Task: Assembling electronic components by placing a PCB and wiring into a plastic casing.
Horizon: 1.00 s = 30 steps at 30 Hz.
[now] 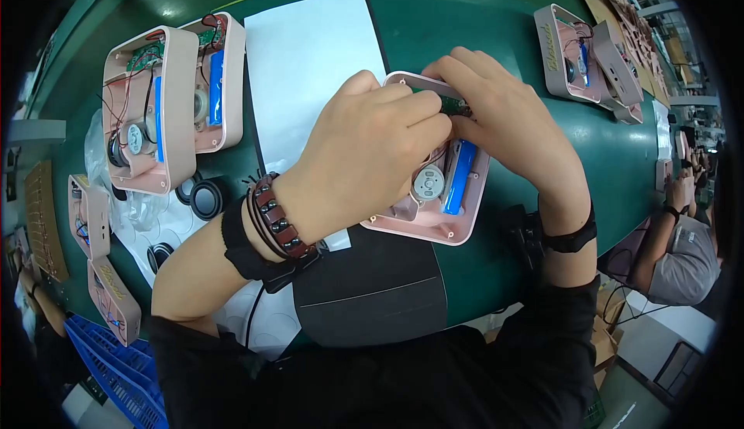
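In front of me an open pink plastic housing (446, 233) lies on the table, tilted a little. Inside it are a round silver motor-like part (428, 183), a blue cylindrical battery (460, 177) and part of a green circuit board (453, 106). My left hand (380, 146) is closed over the left part of the housing, fingers curled in near the board; whatever its fingertips pinch is hidden. My right hand (500, 107) is bent over the far right rim, its fingers on that edge and its thumb down beside the board.
At left stand two more open pink housings (182, 111) with wires and blue batteries; smaller ones (101, 220) lie nearer. Black round speakers (207, 198) sit on a white tray. A white sheet (310, 57) lies beyond my hands. More housings (570, 53) stand far right; another person (686, 254) sits beyond.
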Motion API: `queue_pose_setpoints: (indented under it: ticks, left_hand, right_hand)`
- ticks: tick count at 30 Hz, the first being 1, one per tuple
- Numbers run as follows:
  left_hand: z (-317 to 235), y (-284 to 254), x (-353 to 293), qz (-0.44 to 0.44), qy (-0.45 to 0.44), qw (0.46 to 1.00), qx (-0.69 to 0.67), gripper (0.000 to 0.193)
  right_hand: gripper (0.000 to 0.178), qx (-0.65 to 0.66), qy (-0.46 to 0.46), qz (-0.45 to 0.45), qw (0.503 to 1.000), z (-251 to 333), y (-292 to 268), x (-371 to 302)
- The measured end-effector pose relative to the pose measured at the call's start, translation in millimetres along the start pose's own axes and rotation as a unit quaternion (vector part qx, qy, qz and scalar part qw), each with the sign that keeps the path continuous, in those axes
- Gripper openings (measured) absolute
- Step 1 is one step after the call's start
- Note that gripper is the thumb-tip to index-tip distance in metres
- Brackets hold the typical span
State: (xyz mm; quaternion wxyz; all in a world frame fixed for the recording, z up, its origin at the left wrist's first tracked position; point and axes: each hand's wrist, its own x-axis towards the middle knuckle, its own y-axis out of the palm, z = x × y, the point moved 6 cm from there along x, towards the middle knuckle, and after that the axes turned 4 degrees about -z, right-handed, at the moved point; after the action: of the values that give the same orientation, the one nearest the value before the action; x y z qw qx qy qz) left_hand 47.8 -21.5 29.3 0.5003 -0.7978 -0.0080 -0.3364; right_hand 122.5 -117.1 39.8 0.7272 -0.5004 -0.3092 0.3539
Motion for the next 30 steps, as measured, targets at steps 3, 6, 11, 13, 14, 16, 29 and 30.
queue_pose_setpoints:
  ticks: [3, 6, 11, 13, 14, 16, 29, 30]
  left_hand:
    - [5, -2, -2, -0.004, -0.031, 0.999, -0.029, 0.01]
    - [-5, -12, -4, 0.02, -0.049, 0.999, -0.008, 0.008]
    - [-18, -25, -7, 0.061, -0.059, 0.996, -0.004, 0.016]
    - [-22, -26, -10, 0.064, -0.057, 0.996, 0.0, 0.018]
    - [-23, -26, -12, 0.067, -0.056, 0.996, 0.005, 0.021]
    - [-23, -25, -13, 0.068, -0.056, 0.996, 0.011, 0.023]
    - [-12, -15, -16, 0.091, -0.054, 0.994, -0.013, 0.03]
    - [-13, -15, -15, 0.091, -0.05, 0.995, -0.006, 0.031]
  right_hand:
    - [0.049, 0.059, 0.091, 0.006, 0.994, -6, -2, 0]
    - [0.052, 0.005, 0.036, -0.134, 0.99, 0, -9, -18]
    - [0.047, -0.03, 0.017, -0.23, 0.973, 23, -16, -49]
    - [0.045, -0.034, 0.02, -0.227, 0.973, 31, -12, -59]
    - [0.044, -0.038, 0.022, -0.223, 0.974, 35, -9, -63]
    - [0.042, -0.041, 0.023, -0.219, 0.974, 38, -4, -68]
    - [0.049, 0.049, 0.057, -0.164, 0.984, 28, 17, -73]
    - [0.049, 0.046, 0.052, -0.162, 0.984, 27, 17, -74]
